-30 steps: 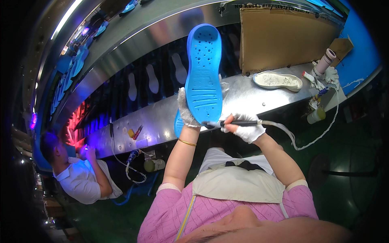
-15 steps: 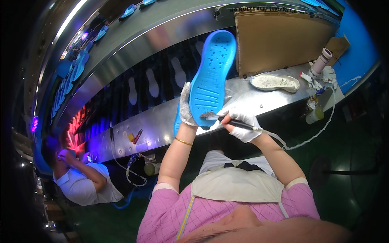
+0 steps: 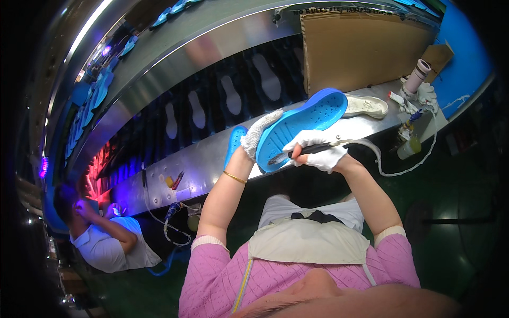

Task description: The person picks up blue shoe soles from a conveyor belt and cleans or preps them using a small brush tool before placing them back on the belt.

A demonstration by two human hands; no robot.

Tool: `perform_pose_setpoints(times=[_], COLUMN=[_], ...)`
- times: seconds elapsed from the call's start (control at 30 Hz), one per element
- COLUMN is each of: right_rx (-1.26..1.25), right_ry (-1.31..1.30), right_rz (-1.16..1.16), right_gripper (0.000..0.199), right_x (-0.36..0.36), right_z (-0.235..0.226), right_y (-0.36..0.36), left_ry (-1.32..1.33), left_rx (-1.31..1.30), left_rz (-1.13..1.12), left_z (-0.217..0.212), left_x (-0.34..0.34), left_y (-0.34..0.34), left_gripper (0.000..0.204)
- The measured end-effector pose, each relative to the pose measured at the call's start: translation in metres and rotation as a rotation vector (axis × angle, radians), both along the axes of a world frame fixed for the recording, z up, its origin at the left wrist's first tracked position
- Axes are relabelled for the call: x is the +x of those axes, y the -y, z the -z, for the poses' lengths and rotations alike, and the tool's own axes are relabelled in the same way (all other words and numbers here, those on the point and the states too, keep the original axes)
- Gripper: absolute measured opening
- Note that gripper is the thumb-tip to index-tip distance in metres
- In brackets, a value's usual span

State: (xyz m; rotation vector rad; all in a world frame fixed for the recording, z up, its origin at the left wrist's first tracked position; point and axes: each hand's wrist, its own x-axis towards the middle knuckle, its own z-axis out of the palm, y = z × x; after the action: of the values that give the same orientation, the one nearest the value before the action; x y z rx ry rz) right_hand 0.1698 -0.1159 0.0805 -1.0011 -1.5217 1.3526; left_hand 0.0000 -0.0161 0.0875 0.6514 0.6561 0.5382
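A blue shoe sole [image 3: 300,123] with small holes at its far end and grooves along its middle is tilted up in front of me. My left hand [image 3: 260,132], in a white glove, grips it by its left edge. My gloved right hand [image 3: 318,151], some fingertips bare, closes round a black-handled brush [image 3: 288,155]. The bristles lie against the near end of the sole, partly hidden by shadow and my fingers. From the brush handle a pale hose [image 3: 375,151] runs off to the right. Behind my left wrist another blue sole [image 3: 236,142] rests on the metal ledge.
Along the ledge stand a cardboard sheet [image 3: 366,53], a white shoe sole [image 3: 367,106], a pink bottle [image 3: 417,77] and a small hanging jar [image 3: 409,148]. Sole-shaped pale patches line the dark rack behind. At left a co-worker [image 3: 108,238] sits at the same bench.
The sole has swung from nearly upright to leaning right, its far end lower and now overlapping the white sole. My right hand has shifted slightly, the brush still at the near end.
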Motion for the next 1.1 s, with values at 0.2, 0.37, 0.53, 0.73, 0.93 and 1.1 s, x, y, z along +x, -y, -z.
perform_pose_setpoints(times=[0.2, 0.37, 0.53, 0.73, 0.93, 1.1], right_rx=[-0.046, -0.021, -0.122, -0.157, 0.009, 0.481], right_ry=[0.316, 0.100, 0.124, 0.011, -0.166, -0.283], right_rz=[-0.021, 0.037, 0.017, 0.122, 0.619, 0.770], right_gripper=[0.011, 0.013, 0.011, 0.014, 0.012, 0.014], right_x=[0.020, 0.023, 0.046, 0.015, 0.076, 0.051], right_z=[-0.004, -0.008, -0.008, -0.011, 0.008, 0.052], right_y=[0.001, -0.004, -0.001, 0.006, -0.026, -0.031], left_ry=[-0.072, -0.079, -0.059, 0.262, 0.488, 0.428], left_rx=[0.038, 0.010, -0.033, -0.067, -0.159, -0.076], left_rz=[0.058, 0.094, 0.203, 0.024, 0.153, 0.072], left_z=[-0.005, -0.004, -0.001, 0.029, 0.032, 0.030], left_x=[-0.001, 0.002, -0.008, 0.000, 0.003, -0.002], left_y=[0.004, 0.003, 0.004, 0.026, 0.048, 0.058], left_gripper=[0.038, 0.040, 0.046, 0.055, 0.078, 0.070])
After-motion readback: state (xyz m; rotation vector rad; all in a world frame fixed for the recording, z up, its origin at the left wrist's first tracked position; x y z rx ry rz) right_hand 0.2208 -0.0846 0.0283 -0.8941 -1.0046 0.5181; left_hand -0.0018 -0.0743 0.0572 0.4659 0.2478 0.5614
